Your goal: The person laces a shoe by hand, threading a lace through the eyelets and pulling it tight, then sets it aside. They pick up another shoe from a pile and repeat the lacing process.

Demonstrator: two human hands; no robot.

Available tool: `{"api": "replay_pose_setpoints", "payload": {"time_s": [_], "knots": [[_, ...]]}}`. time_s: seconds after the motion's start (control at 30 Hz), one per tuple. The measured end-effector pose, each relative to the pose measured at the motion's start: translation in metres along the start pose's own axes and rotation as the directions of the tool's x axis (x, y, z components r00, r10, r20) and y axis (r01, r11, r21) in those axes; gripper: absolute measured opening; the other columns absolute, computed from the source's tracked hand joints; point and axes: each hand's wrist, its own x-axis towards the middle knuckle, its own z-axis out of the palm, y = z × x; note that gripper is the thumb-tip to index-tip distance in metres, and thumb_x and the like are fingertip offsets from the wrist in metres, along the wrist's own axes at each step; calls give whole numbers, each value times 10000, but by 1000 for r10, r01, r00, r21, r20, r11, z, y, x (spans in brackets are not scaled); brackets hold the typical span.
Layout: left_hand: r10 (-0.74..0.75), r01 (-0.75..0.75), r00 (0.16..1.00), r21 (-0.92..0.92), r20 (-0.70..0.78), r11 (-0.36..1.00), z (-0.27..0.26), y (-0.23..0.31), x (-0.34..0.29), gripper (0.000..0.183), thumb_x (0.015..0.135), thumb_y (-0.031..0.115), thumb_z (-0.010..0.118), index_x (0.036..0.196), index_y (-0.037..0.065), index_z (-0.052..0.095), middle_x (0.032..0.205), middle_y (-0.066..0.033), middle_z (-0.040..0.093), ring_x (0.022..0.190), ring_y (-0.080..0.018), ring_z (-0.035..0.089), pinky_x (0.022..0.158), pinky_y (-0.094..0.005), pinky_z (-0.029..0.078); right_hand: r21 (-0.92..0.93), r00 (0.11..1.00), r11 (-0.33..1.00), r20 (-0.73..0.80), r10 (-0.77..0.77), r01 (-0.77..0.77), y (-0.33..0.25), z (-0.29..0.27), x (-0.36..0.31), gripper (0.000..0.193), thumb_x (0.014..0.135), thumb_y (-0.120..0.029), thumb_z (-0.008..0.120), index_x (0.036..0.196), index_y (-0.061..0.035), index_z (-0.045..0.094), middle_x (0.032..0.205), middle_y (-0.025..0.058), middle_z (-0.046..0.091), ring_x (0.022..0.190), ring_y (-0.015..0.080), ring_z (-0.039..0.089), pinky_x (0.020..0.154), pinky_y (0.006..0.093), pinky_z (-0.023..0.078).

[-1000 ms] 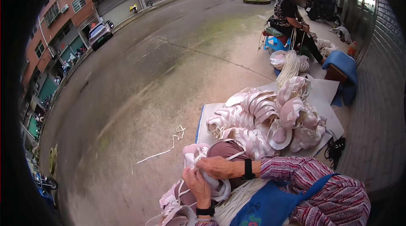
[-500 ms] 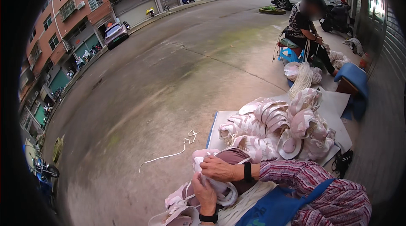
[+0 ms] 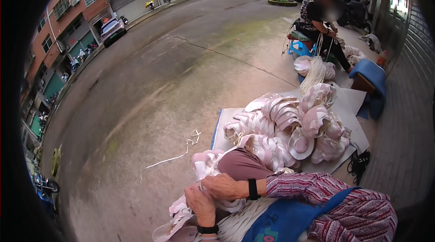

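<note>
Over my lap, a pink and white shoe upper (image 3: 202,166) lies under both hands. My left hand (image 3: 200,204) is closed on it, its fingers bent against the pale material. My right hand (image 3: 223,186) pinches at a white shoelace (image 3: 215,165) right beside the left fingertips; the fingers partly hide the grip. More pink and white uppers (image 3: 174,224) hang below my left hand. A thick bundle of cream laces (image 3: 240,219) rests across my lap, next to a blue apron (image 3: 283,219).
A large heap of strung shoe uppers (image 3: 276,122) sits on a pale sheet (image 3: 358,129) ahead of my knee. One loose lace (image 3: 174,157) lies on the concrete. Beyond, another person (image 3: 317,24) sits on a blue stool (image 3: 299,48), near a blue padded chair (image 3: 370,79).
My hands have drawn together over the shoe upper, the right one moving down toward the left. The whole view has shifted slightly, so the surroundings sit further left and higher.
</note>
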Motion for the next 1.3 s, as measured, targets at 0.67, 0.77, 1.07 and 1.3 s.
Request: {"api": "replay_pose_setpoints", "payload": {"time_s": [0.67, 0.77, 1.07, 1.3], "knots": [[-37, 42, 999, -160, 34, 986, 9, -22, 0, 323, 829, 53, 491, 1136, -26, 555, 1022, -241, 572, 945, -412, 565, 812, -457, 457, -258, 998, 964, -11, 62, -63, -7, 13, 4, 123, 836, -104, 532, 846, 18, 547, 818, 174, 620, 708, 328, 673, 604, 408, 529], [-7, 17, 999, -209, 49, 978, 10, -31, 3, 295, 851, 73, 490, 1117, -27, 572, 1001, -240, 588, 938, -404, 576, 813, -446, 462, -268, 1000, 963, -2, 28, -28, -4, 16, 5, 127, 837, -108, 534, 834, 17, 554, 805, 172, 623, 706, 320, 674, 601, 407, 529], [-65, 61, 998, -177, -15, 982, 4, -7, 2, 252, 892, 142, 542, 1086, -18, 533, 972, -229, 588, 922, -418, 567, 784, -454, 453, 28, 978, 983, -97, 184, -182, 2, 20, 10, 182, 854, -176, 520, 848, -1, 567, 835, 185, 642, 738, 380, 652, 645, 460, 509], [6, -8, 1000, 65, 23, 998, 1, 4, 3, 243, 836, 67, 535, 1062, -20, 523, 965, -199, 525, 914, -388, 533, 784, -448, 423, -49, 975, 974, -9, 221, -221, 1, 17, 14, 204, 864, -179, 507, 822, 3, 589, 827, 194, 652, 732, 368, 658, 650, 465, 511]]}}
